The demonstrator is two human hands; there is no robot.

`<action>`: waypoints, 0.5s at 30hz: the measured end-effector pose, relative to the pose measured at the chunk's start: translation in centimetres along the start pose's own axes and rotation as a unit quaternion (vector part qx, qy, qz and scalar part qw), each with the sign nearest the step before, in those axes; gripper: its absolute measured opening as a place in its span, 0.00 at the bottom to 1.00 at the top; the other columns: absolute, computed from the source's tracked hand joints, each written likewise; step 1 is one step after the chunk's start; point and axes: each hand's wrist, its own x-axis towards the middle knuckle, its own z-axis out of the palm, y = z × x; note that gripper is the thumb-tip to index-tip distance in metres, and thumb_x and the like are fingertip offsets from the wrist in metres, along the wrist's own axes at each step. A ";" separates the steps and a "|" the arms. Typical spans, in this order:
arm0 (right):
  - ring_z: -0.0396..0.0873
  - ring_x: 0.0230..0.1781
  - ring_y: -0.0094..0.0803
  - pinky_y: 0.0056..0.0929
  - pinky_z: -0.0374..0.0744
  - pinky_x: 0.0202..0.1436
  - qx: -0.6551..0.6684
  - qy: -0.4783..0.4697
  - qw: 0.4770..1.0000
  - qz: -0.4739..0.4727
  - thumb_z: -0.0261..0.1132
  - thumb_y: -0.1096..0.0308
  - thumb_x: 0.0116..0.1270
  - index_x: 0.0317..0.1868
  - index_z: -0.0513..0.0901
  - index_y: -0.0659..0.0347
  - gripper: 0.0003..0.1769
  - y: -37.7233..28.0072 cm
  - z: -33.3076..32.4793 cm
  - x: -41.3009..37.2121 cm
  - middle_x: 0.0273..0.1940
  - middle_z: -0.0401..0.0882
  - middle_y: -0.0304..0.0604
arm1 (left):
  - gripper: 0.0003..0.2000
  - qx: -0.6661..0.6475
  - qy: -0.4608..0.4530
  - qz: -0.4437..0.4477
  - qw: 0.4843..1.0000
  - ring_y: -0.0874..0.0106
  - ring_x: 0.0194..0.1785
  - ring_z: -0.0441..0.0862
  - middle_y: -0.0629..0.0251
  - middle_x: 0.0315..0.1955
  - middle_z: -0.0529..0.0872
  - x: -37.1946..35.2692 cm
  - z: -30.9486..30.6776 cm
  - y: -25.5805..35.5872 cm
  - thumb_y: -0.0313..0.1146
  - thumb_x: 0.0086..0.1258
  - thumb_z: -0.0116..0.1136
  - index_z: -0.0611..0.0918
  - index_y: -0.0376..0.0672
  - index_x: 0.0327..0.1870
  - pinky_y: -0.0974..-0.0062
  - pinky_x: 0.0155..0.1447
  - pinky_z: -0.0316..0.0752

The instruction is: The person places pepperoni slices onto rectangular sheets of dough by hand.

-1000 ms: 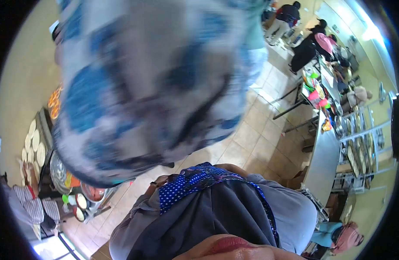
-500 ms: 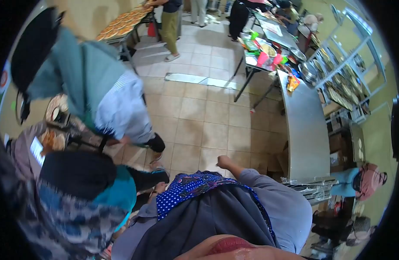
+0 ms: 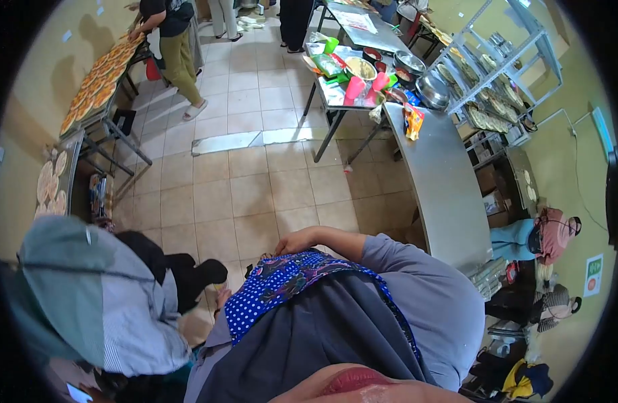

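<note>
In front of my waist is my right hand [image 3: 297,242], its fingers curled down at the upper edge of the blue dotted apron [image 3: 275,285]. Whatever may be between those fingers is hidden. My left hand [image 3: 222,297] shows only in small part at the apron's left side, close to a person's dark sleeve or leg, and its fingers cannot be made out. A person in a grey-green garment [image 3: 67,289] bends over at the lower left, very near my left arm.
A bare metal table [image 3: 450,195] stands on my right, joined by a table with pink cups [image 3: 355,87] and bowls. Metal racks [image 3: 487,87] line the right wall. Round flat breads [image 3: 101,84] cover the left tables. Several people stand around the tiled floor [image 3: 248,195].
The view has turned right and shifted forward. My right hand has come in from the side to the apron's edge. The person in grey-green now appears lower, at the bottom left.
</note>
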 end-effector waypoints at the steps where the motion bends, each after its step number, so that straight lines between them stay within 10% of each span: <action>1: 0.80 0.43 0.33 0.29 0.75 0.49 -0.075 -0.018 0.997 0.009 0.60 0.64 0.64 0.49 0.82 0.66 0.17 0.0 -1.9 0.8 0.43 0.84 0.48 | 0.19 -0.002 -0.002 0.004 1.000 0.69 0.48 0.80 0.57 0.44 0.84 1.5 0.1 1.9 0.36 0.64 0.58 0.79 0.35 0.53 0.73 0.51 0.75; 6: 0.81 0.43 0.41 0.38 0.74 0.48 -0.123 0.068 0.989 -0.035 0.61 0.62 0.60 0.42 0.83 0.67 0.17 0.3 -10.1 1.7 0.42 0.83 0.56 | 0.19 0.007 0.000 0.015 1.000 0.69 0.48 0.80 0.57 0.44 0.84 7.0 -1.8 11.8 0.36 0.64 0.58 0.79 0.35 0.53 0.74 0.51 0.75; 10: 0.80 0.39 0.34 0.36 0.74 0.47 -0.143 -0.045 0.989 0.010 0.61 0.63 0.62 0.40 0.83 0.68 0.16 4.5 -18.9 4.5 0.37 0.84 0.52 | 0.19 -0.006 0.005 0.022 1.000 0.69 0.48 0.80 0.58 0.45 0.84 11.0 0.1 20.3 0.35 0.64 0.58 0.79 0.35 0.53 0.74 0.51 0.75; 15: 0.69 0.60 0.36 0.31 0.65 0.65 0.023 -0.189 0.981 -0.035 0.55 0.63 0.70 0.60 0.72 0.72 0.24 10.9 -30.3 10.8 0.61 0.73 0.47 | 0.19 -0.017 0.027 0.037 0.999 0.70 0.48 0.80 0.58 0.45 0.84 18.4 2.9 30.0 0.35 0.64 0.58 0.78 0.35 0.54 0.75 0.51 0.75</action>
